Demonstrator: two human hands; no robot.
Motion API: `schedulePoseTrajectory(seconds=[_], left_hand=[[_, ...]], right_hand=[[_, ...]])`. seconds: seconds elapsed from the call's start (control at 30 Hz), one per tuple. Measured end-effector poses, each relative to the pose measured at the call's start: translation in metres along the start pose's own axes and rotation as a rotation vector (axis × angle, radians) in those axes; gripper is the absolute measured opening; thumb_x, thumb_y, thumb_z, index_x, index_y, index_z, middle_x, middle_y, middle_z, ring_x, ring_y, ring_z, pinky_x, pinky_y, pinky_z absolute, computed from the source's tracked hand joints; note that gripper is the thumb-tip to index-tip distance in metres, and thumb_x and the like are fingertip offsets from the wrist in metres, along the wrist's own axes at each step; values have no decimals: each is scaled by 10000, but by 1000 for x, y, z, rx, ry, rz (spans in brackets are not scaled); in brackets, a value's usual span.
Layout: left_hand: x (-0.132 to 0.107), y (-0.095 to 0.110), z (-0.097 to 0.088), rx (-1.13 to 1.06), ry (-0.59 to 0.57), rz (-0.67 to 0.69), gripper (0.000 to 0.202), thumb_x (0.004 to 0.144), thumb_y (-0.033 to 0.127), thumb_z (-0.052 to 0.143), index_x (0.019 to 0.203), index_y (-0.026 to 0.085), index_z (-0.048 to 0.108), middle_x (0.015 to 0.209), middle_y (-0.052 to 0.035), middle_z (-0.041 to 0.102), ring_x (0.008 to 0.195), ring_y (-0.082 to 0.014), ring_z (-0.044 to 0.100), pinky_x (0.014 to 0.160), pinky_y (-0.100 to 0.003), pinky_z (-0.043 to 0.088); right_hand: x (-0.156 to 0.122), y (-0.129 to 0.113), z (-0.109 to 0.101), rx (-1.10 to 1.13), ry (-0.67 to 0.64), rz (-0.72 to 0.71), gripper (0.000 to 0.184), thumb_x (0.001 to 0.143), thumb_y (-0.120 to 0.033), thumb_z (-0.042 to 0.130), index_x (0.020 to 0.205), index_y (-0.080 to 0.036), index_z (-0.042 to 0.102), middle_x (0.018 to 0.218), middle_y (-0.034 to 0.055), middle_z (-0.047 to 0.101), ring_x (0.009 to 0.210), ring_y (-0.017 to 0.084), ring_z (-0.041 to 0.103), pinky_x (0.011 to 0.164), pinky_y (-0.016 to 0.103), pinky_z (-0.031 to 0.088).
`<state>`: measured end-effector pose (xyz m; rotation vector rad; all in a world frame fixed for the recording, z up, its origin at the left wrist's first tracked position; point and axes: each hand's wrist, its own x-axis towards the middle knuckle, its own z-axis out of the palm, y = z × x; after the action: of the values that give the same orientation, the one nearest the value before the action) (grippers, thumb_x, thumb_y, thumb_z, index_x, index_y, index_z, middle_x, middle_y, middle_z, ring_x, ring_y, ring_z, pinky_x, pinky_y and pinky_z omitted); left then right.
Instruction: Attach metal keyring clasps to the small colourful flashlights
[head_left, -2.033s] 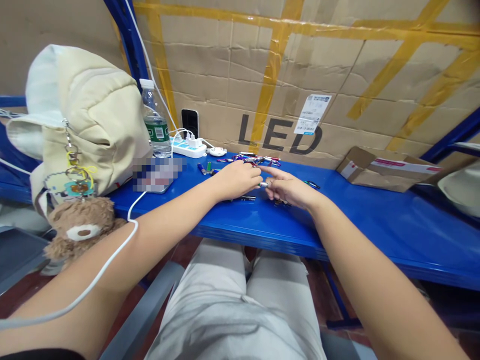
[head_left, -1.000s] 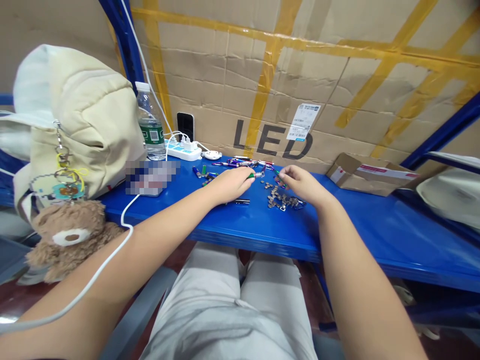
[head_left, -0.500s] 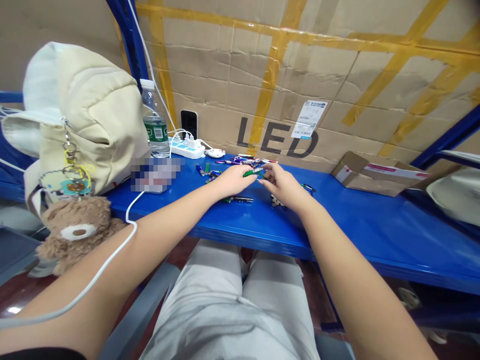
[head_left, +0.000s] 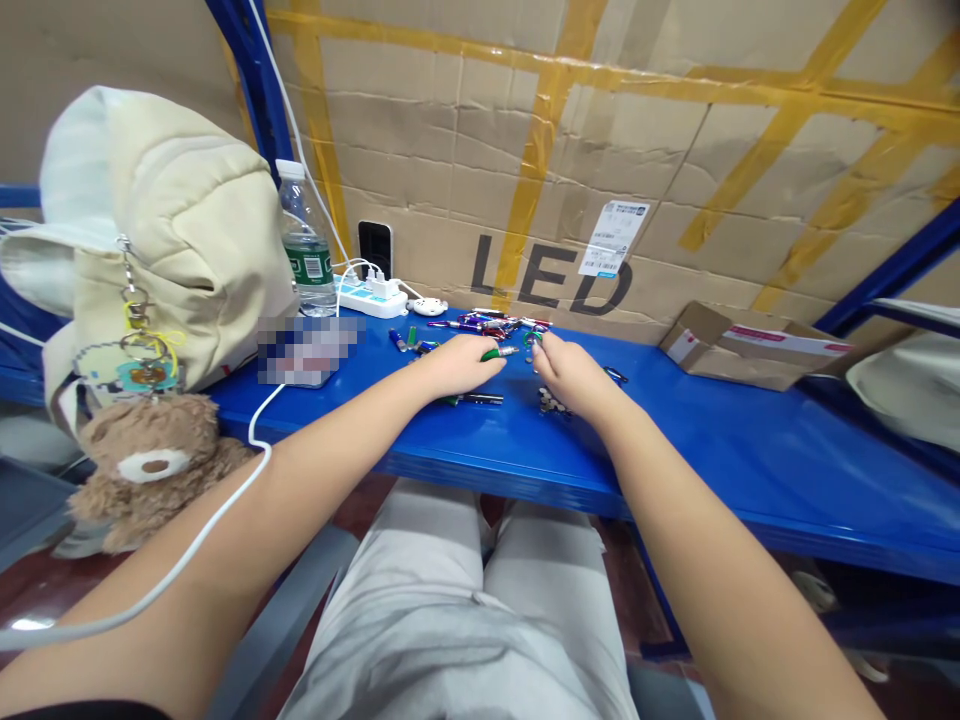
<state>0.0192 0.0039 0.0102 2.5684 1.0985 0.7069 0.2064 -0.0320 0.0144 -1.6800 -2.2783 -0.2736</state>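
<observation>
My left hand [head_left: 463, 364] is closed around a small green cylinder with a silver end [head_left: 497, 353], which points toward my right hand. Opposite it, my right hand [head_left: 571, 374] pinches a thin green loop-shaped piece [head_left: 532, 340]; its exact kind is too small to make out. A gap separates the two pieces. Behind both hands lies a pile of slim coloured metal pieces [head_left: 484, 323] in blue, red and purple. A dark cylinder with a silver band [head_left: 481, 399] rests below my left hand. Small silvery parts [head_left: 553, 402] lie under my right wrist, and a dark loop-shaped piece [head_left: 615, 375] beside it.
On the blue table [head_left: 720, 440] an open cardboard box [head_left: 750, 350] stands at right. At left are a cream backpack [head_left: 187, 230] with a teddy bear [head_left: 154, 460], a water bottle [head_left: 307, 250] and a power strip [head_left: 375, 297]. A white cable [head_left: 225, 520] crosses my left arm.
My hands have drawn slightly apart. The green loop-shaped piece now shows at my right fingertips, apart from the green cylinder in my left hand.
</observation>
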Motion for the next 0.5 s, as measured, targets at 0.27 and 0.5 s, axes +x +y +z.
schedulePoseTrajectory(seconds=[0.27, 0.5], left_hand=[[1, -1, 1, -133, -6, 39, 289, 891, 388, 439, 827, 149, 590, 866, -30, 643, 789, -162, 556, 761, -285, 422], [16, -5, -9, -286, -107, -195, 241, 855, 395, 511, 885, 171, 595, 683, -2, 579, 578, -130, 492, 595, -265, 399]], right_hand=[[0, -2, 5, 233, -1, -84, 222, 947, -343, 292, 781, -232, 392, 665, 25, 530, 586, 180, 462, 603, 295, 335], [0, 8, 5, 635, -8, 70, 186, 927, -369, 346, 818, -231, 406, 559, -42, 497, 532, 141, 478, 565, 271, 385]])
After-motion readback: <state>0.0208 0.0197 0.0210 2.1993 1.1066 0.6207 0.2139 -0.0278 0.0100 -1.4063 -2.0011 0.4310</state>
